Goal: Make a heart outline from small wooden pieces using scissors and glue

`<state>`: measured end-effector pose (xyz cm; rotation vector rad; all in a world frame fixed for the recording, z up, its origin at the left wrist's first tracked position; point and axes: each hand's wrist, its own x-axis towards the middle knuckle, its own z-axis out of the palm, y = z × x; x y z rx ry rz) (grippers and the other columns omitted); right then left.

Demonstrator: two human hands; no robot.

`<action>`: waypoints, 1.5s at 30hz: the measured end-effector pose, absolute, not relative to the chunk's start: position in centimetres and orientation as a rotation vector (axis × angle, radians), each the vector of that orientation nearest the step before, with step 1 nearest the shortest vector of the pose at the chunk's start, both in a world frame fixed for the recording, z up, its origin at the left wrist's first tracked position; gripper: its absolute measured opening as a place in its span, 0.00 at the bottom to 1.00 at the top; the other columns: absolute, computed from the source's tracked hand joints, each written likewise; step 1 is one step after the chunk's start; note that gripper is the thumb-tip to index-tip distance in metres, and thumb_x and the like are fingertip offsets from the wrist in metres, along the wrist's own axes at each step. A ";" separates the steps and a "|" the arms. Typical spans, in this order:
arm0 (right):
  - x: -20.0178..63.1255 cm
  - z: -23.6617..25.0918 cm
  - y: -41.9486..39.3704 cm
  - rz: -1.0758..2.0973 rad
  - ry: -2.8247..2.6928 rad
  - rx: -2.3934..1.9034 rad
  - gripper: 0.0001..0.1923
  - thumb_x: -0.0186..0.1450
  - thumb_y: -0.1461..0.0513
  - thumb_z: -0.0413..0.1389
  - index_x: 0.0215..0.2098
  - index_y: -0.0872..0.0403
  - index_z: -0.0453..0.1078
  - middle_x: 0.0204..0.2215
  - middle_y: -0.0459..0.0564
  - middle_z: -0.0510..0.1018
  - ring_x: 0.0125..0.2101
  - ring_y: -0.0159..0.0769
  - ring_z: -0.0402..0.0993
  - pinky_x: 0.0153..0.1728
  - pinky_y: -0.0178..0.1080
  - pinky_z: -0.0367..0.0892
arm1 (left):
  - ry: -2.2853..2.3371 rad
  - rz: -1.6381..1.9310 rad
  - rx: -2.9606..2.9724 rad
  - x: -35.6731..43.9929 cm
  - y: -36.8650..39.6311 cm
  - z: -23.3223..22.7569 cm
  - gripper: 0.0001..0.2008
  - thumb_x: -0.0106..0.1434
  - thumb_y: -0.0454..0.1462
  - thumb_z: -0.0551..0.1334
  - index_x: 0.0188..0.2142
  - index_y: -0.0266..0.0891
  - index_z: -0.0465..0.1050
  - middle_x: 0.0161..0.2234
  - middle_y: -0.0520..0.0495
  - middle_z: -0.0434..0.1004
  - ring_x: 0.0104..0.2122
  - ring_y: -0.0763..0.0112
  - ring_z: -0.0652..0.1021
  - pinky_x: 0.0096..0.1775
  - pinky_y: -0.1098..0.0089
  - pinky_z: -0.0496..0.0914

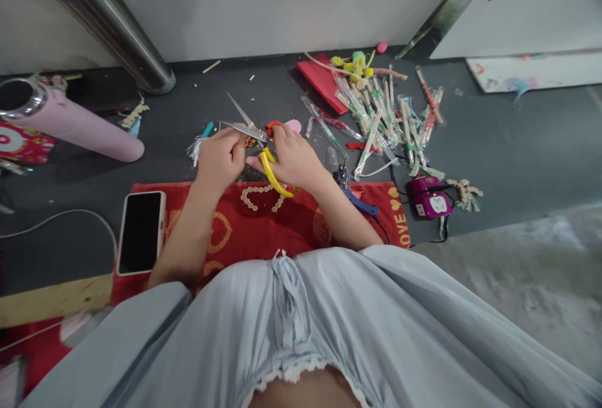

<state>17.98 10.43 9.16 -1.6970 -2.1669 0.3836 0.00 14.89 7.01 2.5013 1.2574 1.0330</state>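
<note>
My right hand (298, 156) is wrapped round a pair of scissors with yellow handles (269, 173). The blades stand apart and point left, over the fingers of my left hand (222, 156). That hand is closed in a pinch close to the blades; what sits between its fingertips is too small and hidden to make out. Just beyond my hands lie an orange-red piece (271, 126) and a pink oval (295, 126). Below them, a beige braided trim (249, 200) curves on a red towel (301, 226). A blue glue gun (362, 201) rests beside my right forearm.
Wrapped sticks (371, 110) lie heaped at the back right near a red envelope (322, 82). Further right is a purple box with a cord (429, 198). At the left are a phone (140, 232), a pink bottle (89, 123) and a metal post (126, 38).
</note>
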 end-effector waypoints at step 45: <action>17.2 9.8 10.5 0.633 -2.177 -1.905 0.30 0.72 0.44 0.45 0.48 0.62 0.70 0.45 0.65 0.80 0.42 0.49 0.77 0.40 0.42 0.66 | 1.345 0.979 2.611 0.2 15.5 5.3 0.12 0.68 0.37 0.50 0.32 0.43 0.69 0.25 0.46 0.74 0.24 0.65 0.72 0.29 0.65 0.60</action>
